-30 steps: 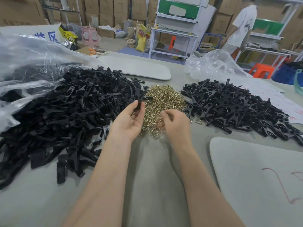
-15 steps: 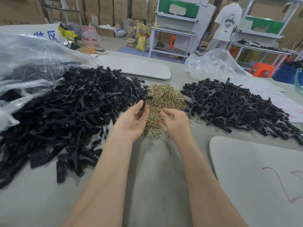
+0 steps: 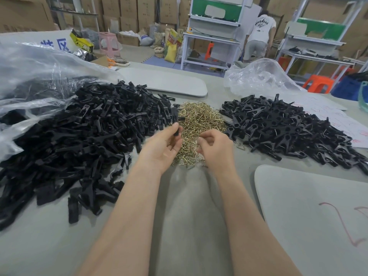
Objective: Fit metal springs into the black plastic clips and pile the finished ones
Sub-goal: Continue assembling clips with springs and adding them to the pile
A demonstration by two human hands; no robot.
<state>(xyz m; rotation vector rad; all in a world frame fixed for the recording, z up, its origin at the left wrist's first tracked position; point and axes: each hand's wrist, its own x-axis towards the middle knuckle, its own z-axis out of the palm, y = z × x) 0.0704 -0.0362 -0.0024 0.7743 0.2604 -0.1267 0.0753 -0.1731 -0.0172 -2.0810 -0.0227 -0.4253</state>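
Black plastic clip stands upright in the left hand, pinched between the thumb and curled fingers. Its upper end is raised above the springs, probably to present its slot to the other hand. The right hand lies on the near edge of that brass-coloured heap with its fingers curled inward. Whether they already pinch a spring cannot be told.

The springs lie in the middle of the table, between two black heaps and within reach of either hand. To the left, the bare clips spill from a clear bag. To the right, the finished clips lie crossed open and show thin wire, so they appear to be the output pile. A second clear bag sits behind them.

Legible marks are few:
- A white sheet at far left bears large blue Chinese characters, cut off.
- A yellow and black packet carries lettering too skewed to read.
- A grey board at right has loose red strokes.
- A paper bears red writing too small to read.
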